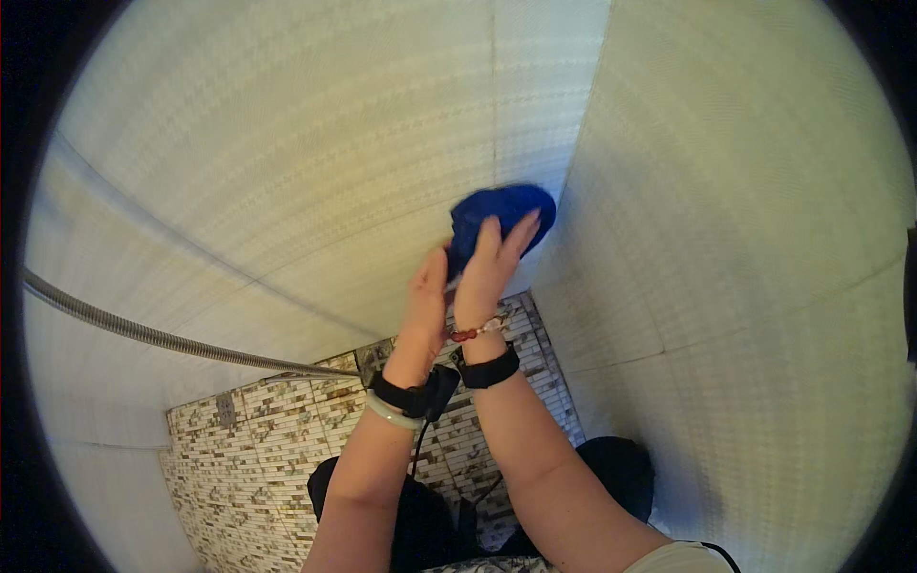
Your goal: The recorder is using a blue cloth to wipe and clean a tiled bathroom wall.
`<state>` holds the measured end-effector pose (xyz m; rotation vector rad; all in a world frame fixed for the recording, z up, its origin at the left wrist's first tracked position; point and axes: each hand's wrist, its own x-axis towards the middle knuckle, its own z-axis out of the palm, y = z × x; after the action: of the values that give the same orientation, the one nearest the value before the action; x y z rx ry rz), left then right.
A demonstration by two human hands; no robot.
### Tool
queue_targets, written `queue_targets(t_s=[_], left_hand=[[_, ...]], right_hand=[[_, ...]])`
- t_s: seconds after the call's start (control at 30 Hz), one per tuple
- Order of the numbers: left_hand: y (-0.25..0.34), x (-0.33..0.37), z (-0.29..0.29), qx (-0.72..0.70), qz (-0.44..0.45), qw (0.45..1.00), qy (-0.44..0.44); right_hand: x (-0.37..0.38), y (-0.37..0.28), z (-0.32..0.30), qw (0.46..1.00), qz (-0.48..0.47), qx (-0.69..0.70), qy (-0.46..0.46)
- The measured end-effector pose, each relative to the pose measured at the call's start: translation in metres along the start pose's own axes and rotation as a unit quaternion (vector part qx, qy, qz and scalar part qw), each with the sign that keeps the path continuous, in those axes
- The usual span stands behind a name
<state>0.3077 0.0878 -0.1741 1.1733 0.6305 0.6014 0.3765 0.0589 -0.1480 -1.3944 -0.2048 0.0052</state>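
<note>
Head—cloth point(506, 202), pale walls point(745, 191), mosaic floor point(263, 463)

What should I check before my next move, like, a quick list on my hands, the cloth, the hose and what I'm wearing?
1. Right hand on the cloth: ok, fingers spread over it.
2. Left hand touching the cloth: cannot tell; it is at the lower left edge.
3. Cloth pressed to the wall: cannot tell from this view.
4. Hose clear of the cloth: ok, it lies lower left.
5. Straps off: not ok, one on each side.
6. Beads and bangle off: not ok, both worn.
</note>
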Motion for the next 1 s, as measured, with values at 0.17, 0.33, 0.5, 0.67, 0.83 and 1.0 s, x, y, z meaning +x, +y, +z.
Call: queue_targets(t_s=[0.17, 0.33, 0.5, 0.67, 0.83, 1.0], left_hand=[[0.061, -0.019, -0.005, -0.095, 0.06, 0.993, 0.022], [0.061, -0.02, -0.012, -0.051, 0.011, 0.998, 0.038], [0.024, -0.006, -0.025, 0.032, -0.014, 0.996, 0.077], [-0.048, 0.016, -0.05, 0.198, -0.039, 0.971, 0.13], [-0.083, 0.014, -0.064, 0.21, -0.114, 0.966, 0.102], [-0.098, 0.005, -0.042, -0.017, -0.178, 0.981, 0.078]], right_hand=[[-0.022, -0.049, 0.02, 0.981, -0.157, -0.02, -0.109], [-0.033, -0.018, 0.029, 0.973, -0.196, -0.064, -0.099], [-0.041, 0.047, 0.031, 0.98, -0.16, -0.089, -0.076], [-0.057, 0.098, 0.024, 0.989, -0.059, -0.126, -0.057], [-0.07, 0.127, 0.01, 0.976, 0.1, -0.159, -0.113], [-0.065, 0.184, -0.011, 0.982, 0.055, -0.167, -0.064]])
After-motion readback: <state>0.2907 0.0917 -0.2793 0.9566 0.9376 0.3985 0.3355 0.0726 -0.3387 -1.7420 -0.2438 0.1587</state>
